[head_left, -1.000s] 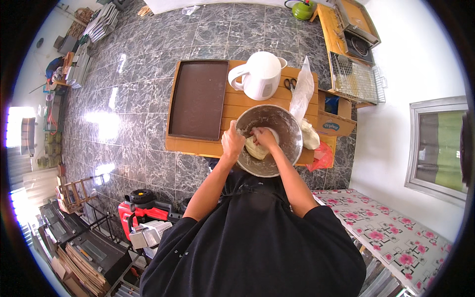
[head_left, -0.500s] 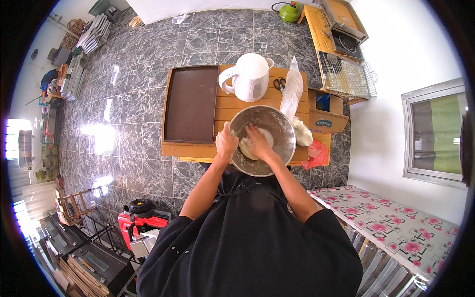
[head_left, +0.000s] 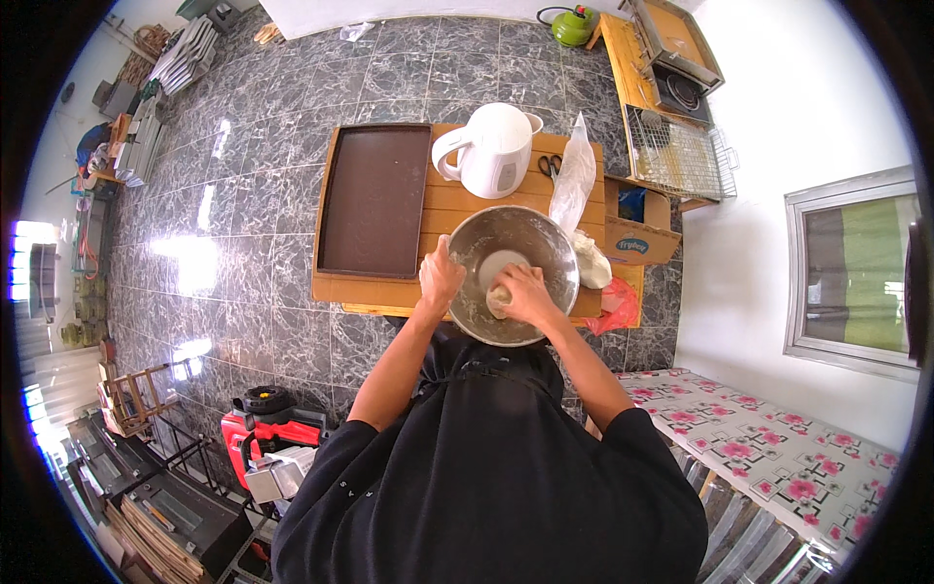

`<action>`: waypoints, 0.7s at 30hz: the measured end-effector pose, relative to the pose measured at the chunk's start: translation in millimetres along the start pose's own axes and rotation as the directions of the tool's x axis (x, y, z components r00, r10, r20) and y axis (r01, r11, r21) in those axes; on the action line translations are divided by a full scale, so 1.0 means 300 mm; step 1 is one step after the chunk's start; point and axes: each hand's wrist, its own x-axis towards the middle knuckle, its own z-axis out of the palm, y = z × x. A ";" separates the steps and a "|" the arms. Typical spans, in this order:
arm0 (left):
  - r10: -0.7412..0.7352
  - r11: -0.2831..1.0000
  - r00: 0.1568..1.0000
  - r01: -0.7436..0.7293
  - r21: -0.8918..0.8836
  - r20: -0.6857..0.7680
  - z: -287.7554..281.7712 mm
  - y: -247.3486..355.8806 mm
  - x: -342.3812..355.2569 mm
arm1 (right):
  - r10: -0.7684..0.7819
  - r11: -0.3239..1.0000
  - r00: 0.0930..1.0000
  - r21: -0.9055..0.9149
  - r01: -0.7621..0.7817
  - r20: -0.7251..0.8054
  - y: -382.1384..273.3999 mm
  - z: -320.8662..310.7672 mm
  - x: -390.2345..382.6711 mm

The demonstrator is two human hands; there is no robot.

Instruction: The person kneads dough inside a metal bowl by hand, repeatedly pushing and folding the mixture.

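A deep metal mixing bowl [head_left: 561,255], its inner wall smeared with whitish residue, stands at the near edge of a wooden table [head_left: 457,232]. My left hand [head_left: 441,274] is closed on the bowl's left rim. Inside the bowl, my right hand [head_left: 526,294] curls its fingers round a pale lump of dough [head_left: 497,301], which partly hides behind them. Just beyond the bowl is a white electric kettle [head_left: 495,156]. To the right rim's side lie a clear plastic bag of white powder [head_left: 572,185] and another whitish bag [head_left: 591,265].
A dark brown baking tray [head_left: 375,204] covers the table's left part. Black-handled scissors [head_left: 551,165] lie right of the kettle. A red plastic bag [head_left: 615,307] and a cardboard box [head_left: 642,241] are at the right. A flower-patterned cover [head_left: 739,438] lies over a surface at my lower right.
My right hand has gone from fingers stretched over the dough to a curled grip on it, shifting slightly right and nearer me. My left hand stays on the rim.
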 end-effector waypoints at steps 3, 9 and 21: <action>0.030 0.999 0.998 -0.028 0.032 -0.054 -0.011 0.007 -0.001 | 0.084 0.996 0.996 0.029 -0.083 -0.039 0.062 -0.011 -0.038; 0.011 1.000 0.999 -0.011 -0.006 0.050 -0.034 0.019 0.017 | 0.118 0.921 0.975 0.347 -0.179 0.189 0.121 0.002 -0.057; 0.063 0.998 0.998 -0.063 0.017 -0.002 -0.008 -0.005 -0.002 | 0.278 0.797 0.599 0.168 -0.580 0.751 -0.020 -0.066 0.013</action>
